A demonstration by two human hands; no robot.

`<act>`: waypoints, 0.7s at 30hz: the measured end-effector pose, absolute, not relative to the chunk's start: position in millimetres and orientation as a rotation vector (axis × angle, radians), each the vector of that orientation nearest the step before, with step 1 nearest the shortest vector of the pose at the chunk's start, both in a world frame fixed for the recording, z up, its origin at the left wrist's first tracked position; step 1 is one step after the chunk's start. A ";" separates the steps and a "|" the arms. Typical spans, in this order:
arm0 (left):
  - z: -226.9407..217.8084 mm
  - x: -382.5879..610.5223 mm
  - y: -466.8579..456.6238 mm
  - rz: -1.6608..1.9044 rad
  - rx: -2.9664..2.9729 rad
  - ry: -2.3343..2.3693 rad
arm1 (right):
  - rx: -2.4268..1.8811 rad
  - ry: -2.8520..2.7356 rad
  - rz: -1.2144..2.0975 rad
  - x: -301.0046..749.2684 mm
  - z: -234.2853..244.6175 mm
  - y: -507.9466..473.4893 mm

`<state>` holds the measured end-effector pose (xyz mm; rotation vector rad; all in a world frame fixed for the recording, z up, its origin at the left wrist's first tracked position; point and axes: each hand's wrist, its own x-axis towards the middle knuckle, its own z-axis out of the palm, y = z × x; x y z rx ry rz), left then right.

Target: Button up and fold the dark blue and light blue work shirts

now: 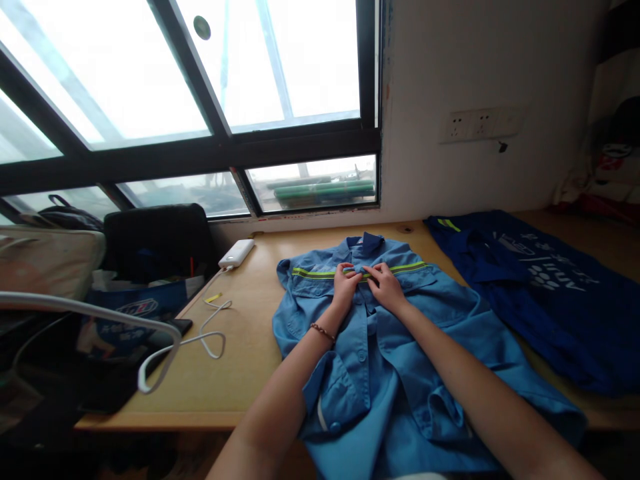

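Observation:
A light blue work jacket (345, 347) with a yellow-green reflective stripe across its chest lies front side up on the wooden table, its collar toward the window. Below the stripe its front hangs partly apart. My left hand (346, 283) pinches the jacket's front edge at the stripe, just below the collar. Close beside it, my right hand (385, 287) pinches the other front edge, the fingertips of both hands nearly meeting. The fingers cover whatever button or fastening lies between them.
To the right a dark blue garment (540, 287) with white print is spread on the table (225, 393). A white power bank (237, 253) with a white cable (215, 333) lies at the left. Bags and a dark chair (160, 233) stand beyond the left edge.

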<state>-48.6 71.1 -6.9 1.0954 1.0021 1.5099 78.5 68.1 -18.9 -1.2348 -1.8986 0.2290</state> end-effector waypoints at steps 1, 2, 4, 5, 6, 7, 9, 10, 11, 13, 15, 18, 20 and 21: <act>-7.3 -48.9 71.3 1.504 1.109 1.016 | -1.247 -1.914 0.230 78.4 -19.1 67.9; -8.1 -49.2 71.8 1.496 1.122 1.025 | -1.255 -1.926 0.231 78.3 -19.2 67.8; -10.3 -50.1 74.1 1.469 1.150 1.023 | -1.257 -1.933 0.244 78.2 -19.1 68.2; -11.7 -51.0 76.0 1.454 1.157 1.012 | -1.253 -1.922 0.257 78.2 -18.9 69.0; -13.3 -52.2 78.5 1.442 1.153 0.998 | -1.249 -1.899 0.277 78.3 -18.6 70.0; -15.0 -53.8 81.5 1.431 1.138 0.978 | -1.251 -1.865 0.298 78.4 -18.1 71.1; -18.7 -58.1 89.1 1.410 1.091 0.924 | -1.283 -1.783 0.339 78.4 -16.7 71.9; -20.4 -60.8 93.7 1.400 1.075 0.898 | -1.312 -1.758 0.364 78.4 -15.9 70.9; -22.1 -63.5 98.7 1.387 1.072 0.873 | -1.346 -1.758 0.394 78.4 -15.0 68.5; -24.7 -68.7 109.3 1.359 1.102 0.826 | -1.402 -1.837 0.455 78.0 -13.3 59.6; -26.2 -72.7 119.9 1.326 1.147 0.798 | -1.434 -1.957 0.469 77.1 -11.6 46.9; -26.7 -76.0 133.0 1.272 1.202 0.807 | -1.489 -2.062 0.381 74.6 -8.9 30.6; -26.7 -77.2 138.6 1.245 1.239 0.818 | -1.530 -2.092 0.318 72.6 -7.4 26.2; -26.8 -77.8 140.4 1.232 1.259 0.814 | -1.546 -2.103 0.295 71.9 -6.9 26.1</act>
